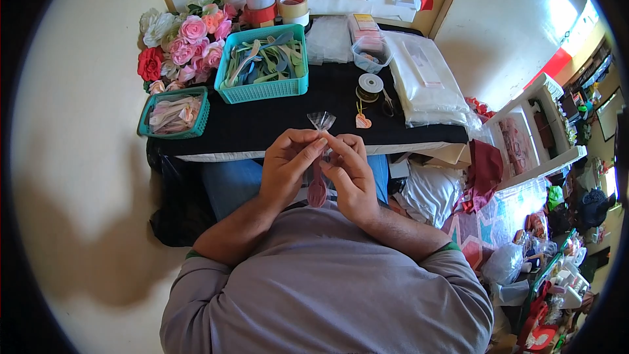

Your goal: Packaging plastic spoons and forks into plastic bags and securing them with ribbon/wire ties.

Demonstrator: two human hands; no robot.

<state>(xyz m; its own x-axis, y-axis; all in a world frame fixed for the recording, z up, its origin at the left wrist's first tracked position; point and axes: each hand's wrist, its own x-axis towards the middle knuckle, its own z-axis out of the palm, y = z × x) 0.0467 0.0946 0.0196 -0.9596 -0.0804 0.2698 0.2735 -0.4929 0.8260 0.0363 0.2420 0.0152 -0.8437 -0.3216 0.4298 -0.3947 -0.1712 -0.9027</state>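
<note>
Between my two hands, just off the table's front edge, hangs a clear plastic bag (pixel 322 119) with pinkish plastic cutlery (pixel 318 191) inside, a spoon bowl or fork end pointing down at me. My left hand (pixel 292 162) pinches the gathered neck of the bag between thumb and forefinger. From the other side my right hand (pixel 351 174) grips the same neck, its forefinger meeting the left thumb. The bag's open end fans out above the fingertips. A heart-shaped tag (pixel 363 121) with a yellow tie lies on the black cloth beyond my right hand.
A teal basket (pixel 263 91) holds many green and blue utensils; a smaller basket (pixel 205 120) holds wrapped pink ones. A ribbon spool (pixel 370 83), scissors (pixel 388 104), a plastic tub (pixel 372 61) and stacked plastic bags (pixel 432 93) stand right. Artificial flowers (pixel 191 49) and tape rolls (pixel 260 2) line the back.
</note>
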